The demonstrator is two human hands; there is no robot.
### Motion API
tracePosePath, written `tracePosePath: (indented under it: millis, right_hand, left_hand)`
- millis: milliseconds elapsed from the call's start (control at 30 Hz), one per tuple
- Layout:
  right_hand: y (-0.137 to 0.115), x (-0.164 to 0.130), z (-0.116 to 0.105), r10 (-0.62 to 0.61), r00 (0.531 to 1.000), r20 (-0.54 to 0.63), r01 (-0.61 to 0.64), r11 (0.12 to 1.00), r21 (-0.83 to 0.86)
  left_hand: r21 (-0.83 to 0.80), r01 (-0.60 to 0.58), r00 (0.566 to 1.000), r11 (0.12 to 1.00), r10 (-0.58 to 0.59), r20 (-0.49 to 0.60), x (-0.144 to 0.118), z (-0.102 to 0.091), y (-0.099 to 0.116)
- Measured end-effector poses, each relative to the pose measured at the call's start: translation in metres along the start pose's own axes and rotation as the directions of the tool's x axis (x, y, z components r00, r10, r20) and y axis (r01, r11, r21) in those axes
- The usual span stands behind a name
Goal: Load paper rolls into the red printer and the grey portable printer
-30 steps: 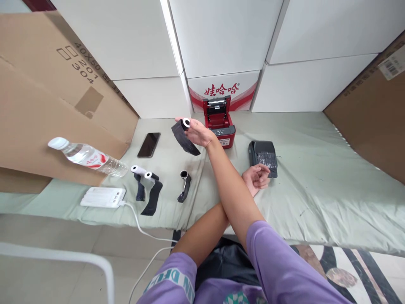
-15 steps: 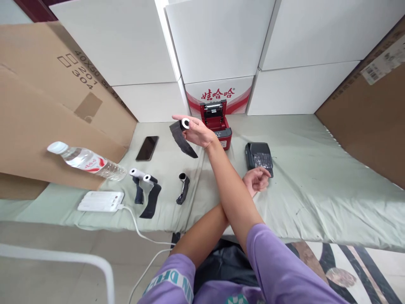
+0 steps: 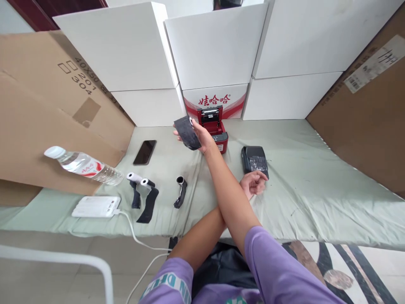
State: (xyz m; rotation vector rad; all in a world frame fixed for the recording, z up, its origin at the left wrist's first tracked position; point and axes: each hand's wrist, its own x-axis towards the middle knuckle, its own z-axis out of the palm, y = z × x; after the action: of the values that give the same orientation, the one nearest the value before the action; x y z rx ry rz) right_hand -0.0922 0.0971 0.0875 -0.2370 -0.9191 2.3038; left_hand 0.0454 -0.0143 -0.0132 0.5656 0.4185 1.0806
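My arms are crossed, the right over the left. Raised near the red printer [image 3: 218, 133], my right hand [image 3: 202, 136] grips a small paper roll [image 3: 187, 131]; its loose black tail faces me and hides part of the fingers. The printer's lid stands up and its bay shows. At the right, my left hand [image 3: 254, 183] rests palm up with loosely bent fingers, seemingly with nothing in them. Its fingertips lie by the front edge of a black device [image 3: 254, 159]. On the cloth, two white rolls [image 3: 134, 177] with black tails lie left of a dark roll [image 3: 181, 191].
A phone [image 3: 144, 152], a water bottle [image 3: 87, 165] and a white power bank [image 3: 95, 207] with its cable lie at the left. White boxes [image 3: 218, 46] line the back. Brown cartons [image 3: 38, 105] flank both sides. A white tube [image 3: 79, 259] crosses the lower left.
My right hand has turned the roll, so the black tail now shows its broad side and the white end is mostly covered. My left hand stays by the black device. The view has shifted slightly.
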Motion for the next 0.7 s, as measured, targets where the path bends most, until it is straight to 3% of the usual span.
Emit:
tracePosePath:
  millis: [233, 700]
  right_hand:
    - [0.003, 0.012, -0.012, 0.012, 0.993, -0.121, 0.004, 0.991, 0.131]
    - [-0.001, 0.011, -0.008, -0.309, 0.93, -0.201, 0.322, 0.946, 0.037]
  left_hand:
    - [-0.019, -0.009, 1.0, 1.0, 0.009, 0.0, -0.001, -0.001, 0.001]
    - [0.022, 0.027, 1.0, 0.999, -0.027, -0.011, -0.001, 0.0, -0.001]
